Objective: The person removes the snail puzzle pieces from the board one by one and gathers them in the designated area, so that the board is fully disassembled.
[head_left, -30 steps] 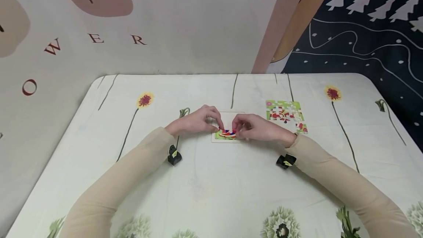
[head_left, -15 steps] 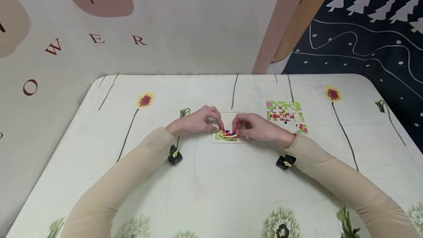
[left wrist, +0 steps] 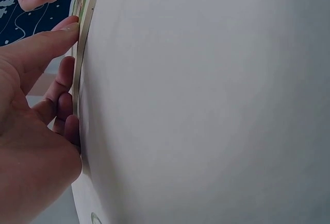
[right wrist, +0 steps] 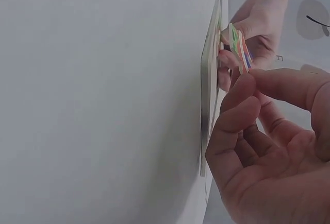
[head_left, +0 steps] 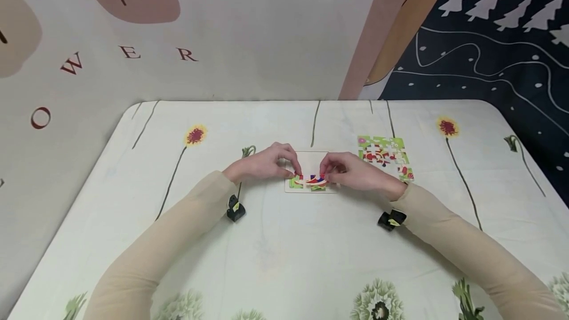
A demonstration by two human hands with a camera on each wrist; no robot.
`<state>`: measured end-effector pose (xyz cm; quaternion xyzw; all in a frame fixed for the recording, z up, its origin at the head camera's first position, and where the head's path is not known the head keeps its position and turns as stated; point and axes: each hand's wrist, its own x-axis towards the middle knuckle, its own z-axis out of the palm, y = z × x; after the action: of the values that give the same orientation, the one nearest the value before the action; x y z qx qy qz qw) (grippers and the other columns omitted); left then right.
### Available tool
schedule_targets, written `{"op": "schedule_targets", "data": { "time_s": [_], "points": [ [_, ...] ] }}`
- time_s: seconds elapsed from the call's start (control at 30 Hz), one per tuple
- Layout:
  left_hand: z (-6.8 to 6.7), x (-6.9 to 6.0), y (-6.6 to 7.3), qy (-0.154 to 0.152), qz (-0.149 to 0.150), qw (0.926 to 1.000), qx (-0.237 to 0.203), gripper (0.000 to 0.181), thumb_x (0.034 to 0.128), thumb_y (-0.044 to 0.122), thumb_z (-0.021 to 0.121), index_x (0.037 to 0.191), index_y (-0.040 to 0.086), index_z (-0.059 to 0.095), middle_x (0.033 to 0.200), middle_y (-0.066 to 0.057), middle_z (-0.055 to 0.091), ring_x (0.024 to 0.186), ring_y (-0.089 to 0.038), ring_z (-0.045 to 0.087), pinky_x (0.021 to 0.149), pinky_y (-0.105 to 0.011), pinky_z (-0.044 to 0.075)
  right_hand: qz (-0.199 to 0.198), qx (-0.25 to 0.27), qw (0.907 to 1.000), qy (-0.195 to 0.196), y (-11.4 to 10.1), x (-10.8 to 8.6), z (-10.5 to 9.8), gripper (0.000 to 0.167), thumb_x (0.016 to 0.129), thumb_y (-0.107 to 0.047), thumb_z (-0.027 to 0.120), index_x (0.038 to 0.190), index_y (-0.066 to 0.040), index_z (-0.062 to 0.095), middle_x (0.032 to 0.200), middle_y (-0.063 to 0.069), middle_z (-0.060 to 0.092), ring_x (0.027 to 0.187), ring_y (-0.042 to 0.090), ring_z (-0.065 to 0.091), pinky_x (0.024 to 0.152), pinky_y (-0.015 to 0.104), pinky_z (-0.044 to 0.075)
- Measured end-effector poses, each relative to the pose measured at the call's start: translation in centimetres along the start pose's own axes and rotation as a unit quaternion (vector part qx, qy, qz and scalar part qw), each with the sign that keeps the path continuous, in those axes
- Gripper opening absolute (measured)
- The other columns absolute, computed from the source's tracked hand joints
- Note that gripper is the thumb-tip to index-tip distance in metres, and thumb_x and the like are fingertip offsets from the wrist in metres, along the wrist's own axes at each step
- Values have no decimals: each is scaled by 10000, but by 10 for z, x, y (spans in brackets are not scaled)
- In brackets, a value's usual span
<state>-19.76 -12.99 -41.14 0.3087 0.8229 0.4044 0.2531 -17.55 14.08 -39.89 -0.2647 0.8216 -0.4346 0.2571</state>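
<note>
On the table lies a thin pale puzzle board (head_left: 308, 158), its upper part bare. A green-and-red puzzle piece (head_left: 295, 183) lies at its lower left corner, where my left hand (head_left: 268, 161) holds it between thumb and index finger. My left hand's other fingers rest against the board in the left wrist view. My right hand (head_left: 353, 172) pinches a puzzle piece (right wrist: 241, 50) with red, white, blue and green print between thumb and fingertips. That piece is tilted and raised off the board in the right wrist view. Beneath it another green bit shows, partly hidden.
Several other puzzle pieces (head_left: 382, 149), green and red, lie loosely assembled to the right behind my right hand, with one piece (head_left: 406, 172) at their lower right corner. A white flowered cloth (head_left: 266, 256) covers the table. A patterned wall (head_left: 258, 38) stands behind.
My right hand has moved a little to the right with its puzzle piece, lifting and tilting it. A gap now parts it from the left piece. My left hand has stayed in place.
</note>
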Motion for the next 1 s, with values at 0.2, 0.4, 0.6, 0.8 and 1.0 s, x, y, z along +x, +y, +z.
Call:
{"op": "schedule_targets", "data": {
  "time_s": [0.2,0.4,0.6,0.8,1.0],
  "points": [
    [0,0,0,-2,-21,10000,7,185,885,-1,696,1048,26,779,1157,-71,619,1276,-303,428,1139,-519,243,136,61,9999,17,5,-7,-4,135,964,35,588,1080,8,650,974,86,669,875,210,590,788,305,469],
    [0,-1,3,-12,-191,9998,0,192,888,3,701,1059,44,777,1206,-78,606,1327,-320,381,1152,-532,229,311,59,9994,135,9,-19,-11,125,972,17,587,1078,-5,651,992,91,673,881,216,611,784,300,484],
    [0,-2,3,-22,-245,9997,18,190,892,19,703,1060,63,779,1219,-66,600,1344,-326,353,1155,-538,216,350,54,9990,268,14,-30,-20,126,964,28,588,1065,-6,655,981,92,672,854,221,618,749,289,478],
    [0,-2,3,-19,-295,9996,43,182,900,26,703,1057,74,779,1225,-60,595,1340,-321,342,1147,-530,227,299,60,9986,430,18,-40,-27,121,963,31,594,1065,5,655,987,98,673,838,200,627,742,274,483],
    [1,-2,3,-21,-280,9996,34,182,898,28,702,1059,71,777,1226,-61,596,1327,-317,346,1138,-522,243,303,-7,9977,608,19,-49,-35,86,974,14,634,1054,3,662,977,84,681,821,177,630,729,262,486]
  ]
}}
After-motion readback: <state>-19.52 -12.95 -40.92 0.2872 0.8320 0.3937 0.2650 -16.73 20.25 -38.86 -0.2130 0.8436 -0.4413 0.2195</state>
